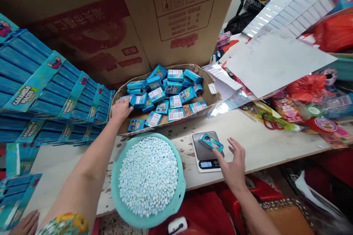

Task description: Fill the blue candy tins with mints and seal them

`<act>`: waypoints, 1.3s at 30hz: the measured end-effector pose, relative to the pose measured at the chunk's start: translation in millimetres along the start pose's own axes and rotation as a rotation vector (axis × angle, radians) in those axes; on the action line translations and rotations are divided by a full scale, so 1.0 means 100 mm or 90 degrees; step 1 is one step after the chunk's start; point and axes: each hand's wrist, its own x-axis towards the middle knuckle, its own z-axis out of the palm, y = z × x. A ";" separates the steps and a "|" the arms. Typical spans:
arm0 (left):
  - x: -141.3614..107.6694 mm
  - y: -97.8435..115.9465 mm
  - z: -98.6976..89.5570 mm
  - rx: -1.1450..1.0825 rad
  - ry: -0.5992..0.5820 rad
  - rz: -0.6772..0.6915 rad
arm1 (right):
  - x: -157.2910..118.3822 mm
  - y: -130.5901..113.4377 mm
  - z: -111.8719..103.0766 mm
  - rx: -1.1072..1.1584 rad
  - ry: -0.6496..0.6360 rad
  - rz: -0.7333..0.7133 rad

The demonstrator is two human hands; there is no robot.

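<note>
My left hand (121,111) reaches into a low cardboard tray (176,125) and closes its fingers on a small blue candy box (131,99) at the tray's left end. Many like boxes lie loosely piled in it. On the kitchen scale (208,156), another blue candy box (211,142) rests tilted, with a dark round opening in its face. My right hand (234,159) is beside the scale, fingers spread; its thumb is close to the box, and I cannot tell whether they touch. A turquoise basin (180,180) full of pale blue and white candies stands between my arms.
Blue display cartons (52,77) are stacked at left, near another person's hand (26,224). Large cardboard boxes (176,11) rise behind the tray. White sheets (278,62), red-handled scissors (273,125) and mixed packages cover the right side. A red chair (259,187) stands below the table edge.
</note>
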 end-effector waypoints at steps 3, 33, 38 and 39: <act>-0.36 0.05 -0.25 -0.276 0.099 -0.144 | -0.03 -0.28 -0.11 -0.001 0.045 -0.049; -2.53 0.34 0.83 -0.350 -0.176 -0.152 | -0.82 -1.39 0.07 0.177 -0.364 0.002; -2.49 0.34 0.82 -0.751 -0.121 -0.312 | -0.64 -1.52 0.22 0.109 -0.446 -0.141; -2.51 0.32 0.78 -0.845 -0.109 -0.344 | -0.61 -1.53 0.23 0.099 -0.429 -0.136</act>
